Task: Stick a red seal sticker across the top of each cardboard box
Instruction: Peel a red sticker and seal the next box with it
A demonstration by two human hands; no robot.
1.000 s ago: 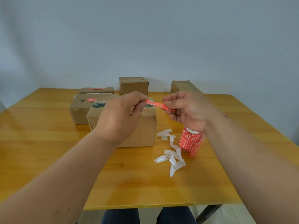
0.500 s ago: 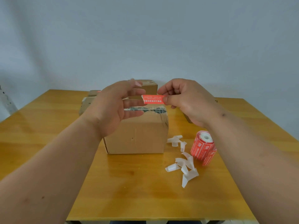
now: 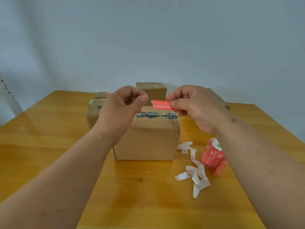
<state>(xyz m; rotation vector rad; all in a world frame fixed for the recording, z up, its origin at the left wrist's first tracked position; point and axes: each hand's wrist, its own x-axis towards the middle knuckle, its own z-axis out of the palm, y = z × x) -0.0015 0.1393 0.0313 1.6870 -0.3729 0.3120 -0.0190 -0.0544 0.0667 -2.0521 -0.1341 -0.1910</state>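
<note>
A red seal sticker [image 3: 160,104] is held level just above the top of the nearest cardboard box [image 3: 148,139], which has dark-printed tape along its top seam. My right hand [image 3: 194,108] pinches the sticker's right end between thumb and fingers. My left hand [image 3: 122,109] has curled fingers, with thumb and forefinger pinched together at the sticker's left end, seemingly on a thin sliver of backing paper. A small gap shows between that thumb and the red strip.
A roll of red stickers [image 3: 212,154] stands right of the box, beside several white backing scraps [image 3: 194,176]. More boxes sit behind: one at centre back [image 3: 153,91], one at left [image 3: 94,111], one at right [image 3: 221,100]. All rest on a wooden table [image 3: 49,146].
The view came closer to the front box. My left fingers, spread half a second ago, have curled into a pinch at the sticker's left end. The sticker stays above the box top.
</note>
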